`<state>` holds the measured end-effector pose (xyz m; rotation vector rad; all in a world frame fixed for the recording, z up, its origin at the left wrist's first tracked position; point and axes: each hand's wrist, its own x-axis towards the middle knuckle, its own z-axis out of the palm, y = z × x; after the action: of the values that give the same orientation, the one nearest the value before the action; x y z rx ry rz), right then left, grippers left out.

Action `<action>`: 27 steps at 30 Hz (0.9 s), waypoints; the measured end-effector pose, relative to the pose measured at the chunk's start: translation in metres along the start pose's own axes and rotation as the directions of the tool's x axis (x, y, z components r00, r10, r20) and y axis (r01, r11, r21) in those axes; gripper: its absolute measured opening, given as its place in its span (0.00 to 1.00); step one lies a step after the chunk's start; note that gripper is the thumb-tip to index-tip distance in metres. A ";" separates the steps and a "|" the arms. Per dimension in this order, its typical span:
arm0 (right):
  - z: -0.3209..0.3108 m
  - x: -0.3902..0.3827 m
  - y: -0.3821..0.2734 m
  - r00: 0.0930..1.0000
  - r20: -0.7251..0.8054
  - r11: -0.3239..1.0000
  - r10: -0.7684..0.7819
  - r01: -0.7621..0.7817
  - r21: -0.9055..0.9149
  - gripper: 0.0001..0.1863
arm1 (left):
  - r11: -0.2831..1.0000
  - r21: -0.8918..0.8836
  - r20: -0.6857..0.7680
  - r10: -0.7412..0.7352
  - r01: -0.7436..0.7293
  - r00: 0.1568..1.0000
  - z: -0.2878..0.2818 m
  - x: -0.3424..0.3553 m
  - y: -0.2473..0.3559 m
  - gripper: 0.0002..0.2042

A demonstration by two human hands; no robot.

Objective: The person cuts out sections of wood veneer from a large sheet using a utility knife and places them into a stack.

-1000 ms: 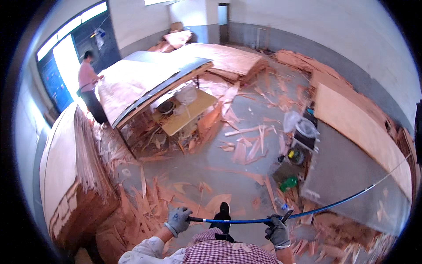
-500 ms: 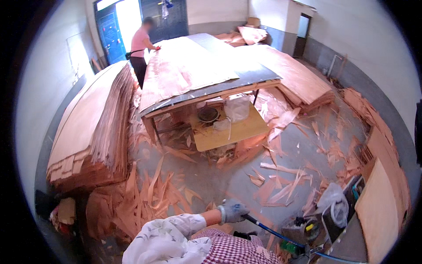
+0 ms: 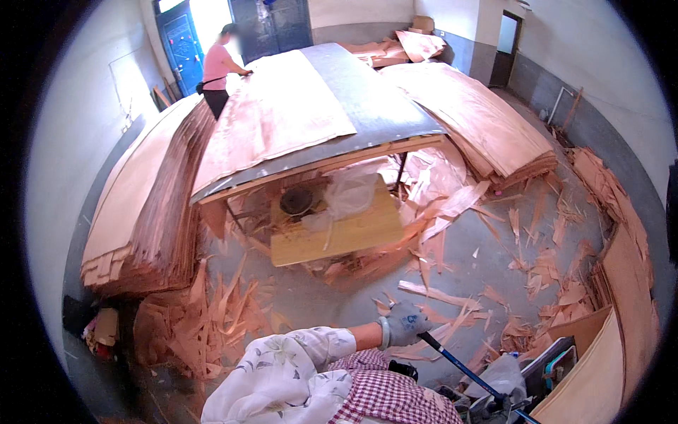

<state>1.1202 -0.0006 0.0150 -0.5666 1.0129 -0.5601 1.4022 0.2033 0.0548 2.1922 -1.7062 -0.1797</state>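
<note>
My left hand (image 3: 404,325), in a grey-blue work glove, reaches across in front of me from a white floral sleeve (image 3: 282,371). Its fingers are closed round the black end of a thin blue rod (image 3: 459,364). From the glove the rod slants down to the right, and its far end runs out at the lower edge beside a dark fitting (image 3: 503,403). A red checked apron (image 3: 395,399) covers my front. My right hand does not show.
Ahead stands a large dark-topped table (image 3: 381,92) with a veneer sheet (image 3: 282,106) on it. Veneer stacks flank it, left (image 3: 134,198) and right (image 3: 480,120). A yellow board (image 3: 339,244) sits beneath. Veneer scraps (image 3: 219,318) litter the floor. A person (image 3: 217,67) works at the far left.
My view has shifted, so the table sits further left. My gloved hand, still on the rod, appears further right and slightly higher. The person at the table has straightened a little.
</note>
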 end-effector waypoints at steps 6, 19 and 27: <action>-0.050 0.047 -0.073 0.968 -0.168 0.971 -0.186 0.207 0.117 0.11 | 0.976 -0.116 0.123 0.196 -0.182 0.973 0.024 0.167 -0.014 0.06; -0.161 0.009 -0.106 0.291 -0.914 0.798 -0.282 0.600 -0.055 0.07 | 0.925 -0.350 0.463 0.307 -0.146 0.831 0.097 0.407 0.048 0.11; -0.207 0.027 -0.115 0.106 -0.973 0.853 -0.205 0.507 -0.125 0.11 | 0.846 -0.532 0.667 0.445 -0.036 0.598 0.156 0.512 0.143 0.11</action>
<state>0.9270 -0.1380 -0.0110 -0.1318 2.0275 -1.6440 1.3581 -0.3480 0.0197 1.5251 -2.0447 -1.5005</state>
